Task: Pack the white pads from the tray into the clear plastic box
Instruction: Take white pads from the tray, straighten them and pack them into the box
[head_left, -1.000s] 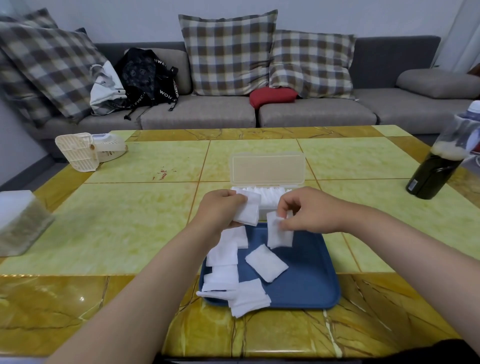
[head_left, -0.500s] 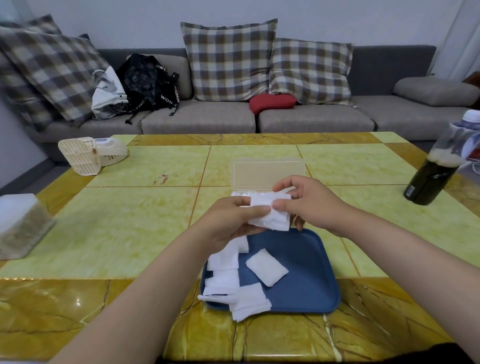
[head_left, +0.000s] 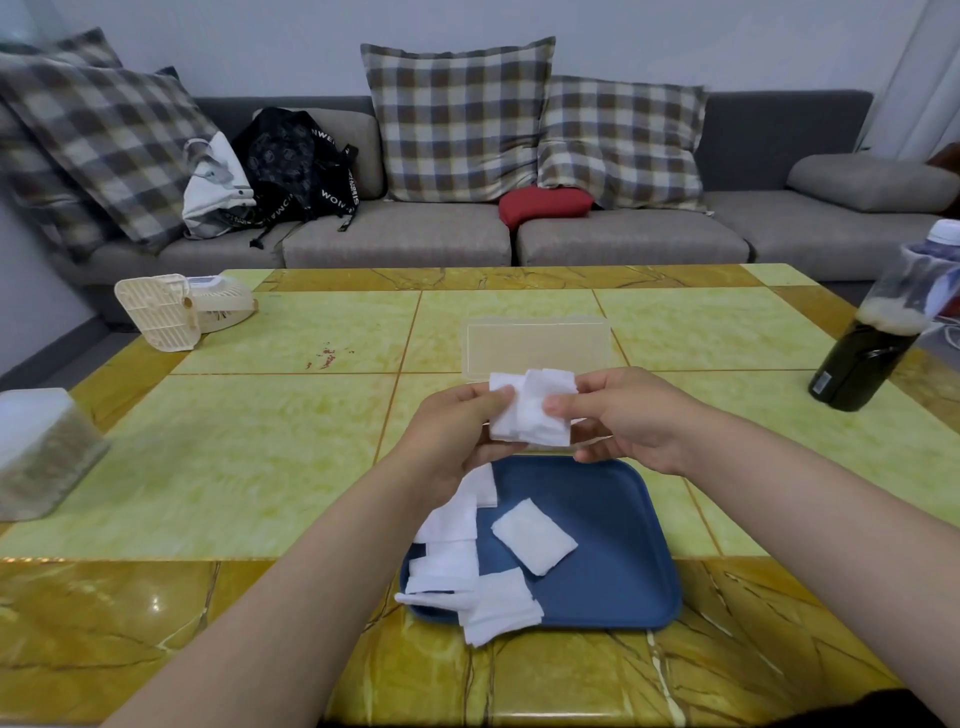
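Both hands hold a small stack of white pads (head_left: 532, 410) in the air, just above the far edge of the blue tray (head_left: 618, 530). My left hand (head_left: 457, 431) grips the stack's left side and my right hand (head_left: 623, 415) pinches its right side. Behind the stack stands the clear plastic box (head_left: 537, 345) with its lid up; the hands and pads hide its base. Several loose white pads (head_left: 535, 535) lie on the tray, most along its left side, some hanging over the front left rim.
A dark bottle (head_left: 867, 353) stands at the table's right edge. A cream fan (head_left: 176, 309) lies at the far left, and a white-topped box (head_left: 36, 452) sits at the left edge. A sofa with cushions and bags runs behind the table.
Each hand held a separate pad over the tray. They have brought the pads together into one stack and raised it in front of the box.
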